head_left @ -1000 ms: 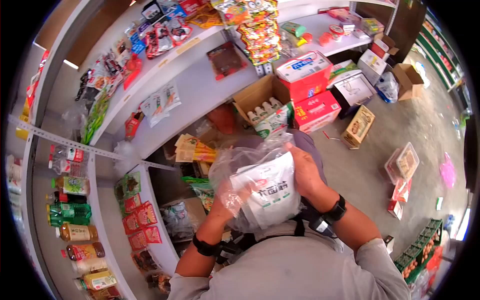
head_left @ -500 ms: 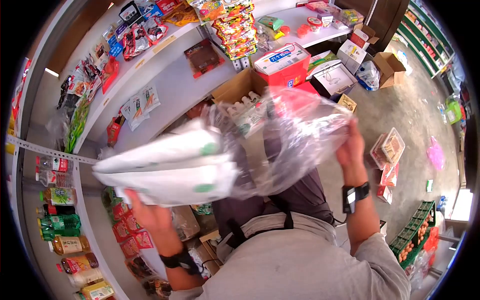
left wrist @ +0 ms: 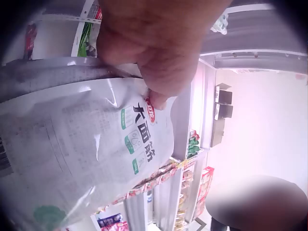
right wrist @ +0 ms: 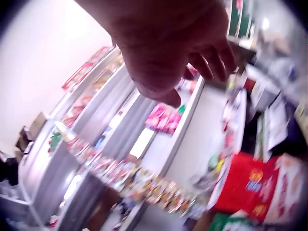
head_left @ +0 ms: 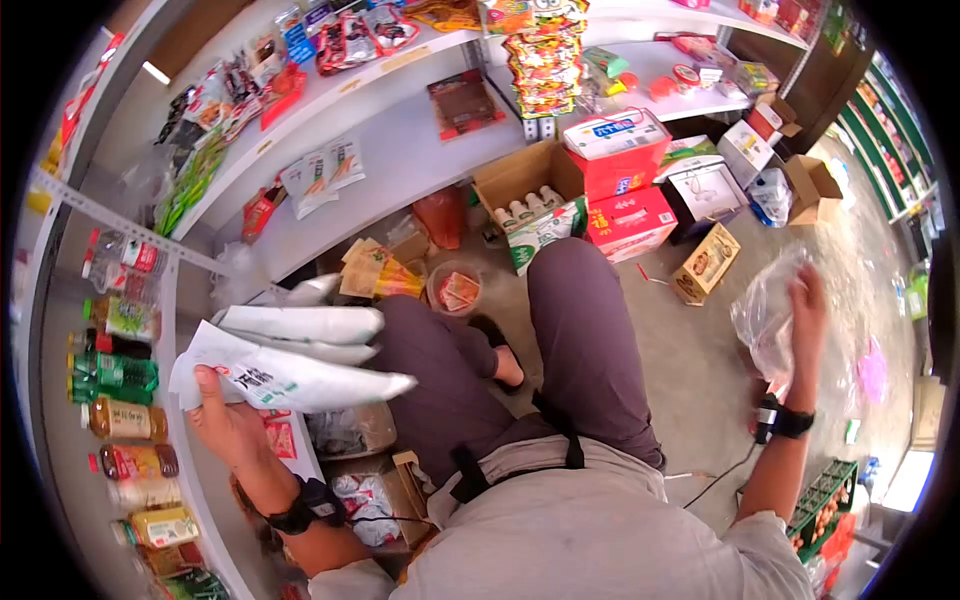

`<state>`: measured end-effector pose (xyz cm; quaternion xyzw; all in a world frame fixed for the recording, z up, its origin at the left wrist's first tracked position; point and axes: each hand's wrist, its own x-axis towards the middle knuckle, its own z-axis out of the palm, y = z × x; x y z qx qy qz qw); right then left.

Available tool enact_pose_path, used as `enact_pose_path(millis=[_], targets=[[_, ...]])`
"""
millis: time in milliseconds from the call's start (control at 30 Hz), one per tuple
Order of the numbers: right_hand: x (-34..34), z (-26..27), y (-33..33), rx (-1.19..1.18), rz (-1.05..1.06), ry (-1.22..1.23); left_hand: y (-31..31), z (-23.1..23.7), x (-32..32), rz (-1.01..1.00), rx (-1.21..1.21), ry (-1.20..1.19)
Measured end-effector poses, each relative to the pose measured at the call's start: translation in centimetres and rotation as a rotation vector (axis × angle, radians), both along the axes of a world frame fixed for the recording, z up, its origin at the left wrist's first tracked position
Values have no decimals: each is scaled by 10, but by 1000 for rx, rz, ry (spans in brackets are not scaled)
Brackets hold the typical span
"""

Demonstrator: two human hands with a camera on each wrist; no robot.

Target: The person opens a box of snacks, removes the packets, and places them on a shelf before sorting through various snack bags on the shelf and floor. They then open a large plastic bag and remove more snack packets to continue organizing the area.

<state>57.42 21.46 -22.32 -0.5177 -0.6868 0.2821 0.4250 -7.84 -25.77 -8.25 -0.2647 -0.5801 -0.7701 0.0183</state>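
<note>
My left hand (head_left: 228, 428) grips several white snack packets (head_left: 300, 375) by one end, with the thumb across the top one. They fan out toward my left knee. In the left wrist view the top packet (left wrist: 91, 130) shows black characters, a red logo and green labels under the fingers. Out to the right, my right hand (head_left: 810, 315) is beside a crumpled clear plastic bag (head_left: 762, 318), which overlaps it in the head view. The right wrist view shows that hand (right wrist: 168, 53) with loose, spread fingers and nothing between them.
Shelves with bottles (head_left: 120, 415) and snack packets (head_left: 325, 178) stand left and ahead. An open carton (head_left: 490, 185) of white bottles, red boxes (head_left: 628, 222) and a tan box (head_left: 708, 265) are on the floor. A round tub (head_left: 455, 290) sits by my left leg.
The white packets have come out of the clear bag and moved left in my left hand. My right hand has carried the bag far right and its fingers have loosened.
</note>
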Motion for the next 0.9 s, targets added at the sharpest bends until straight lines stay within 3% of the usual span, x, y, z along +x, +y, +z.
enact_pose_path(millis=[67,100,133,200,267,300,467,500,600,733,833,900], targets=[[-158,62,-59,-201,424,154,1,17,31,-91,2,-93],[-207,63,-80,-324,610,253,2,23,45,-128,7,-134],[-254,72,-102,-164,863,213,5,27,59,-141,1,-160],[-331,97,-157,-301,1305,269,16,34,86,-164,-18,-295],[-382,91,-213,-654,1597,471,26,18,96,-139,-32,-423],[-396,98,-230,-654,1718,380,29,6,95,-114,-42,-483],[-424,57,-248,-967,1570,309,46,-58,73,12,-38,-623],[-427,46,-247,-1144,1466,362,49,-71,66,17,-61,-649],[-446,14,-237,-1240,1341,433,67,-123,30,71,-151,-690],[-481,24,-231,-1136,1325,261,100,-145,4,84,-250,-715],[-511,2,-224,-1230,1289,247,107,-167,-20,31,-259,-763],[-535,-20,-220,-1448,1243,231,105,-178,-42,-22,-263,-806]])
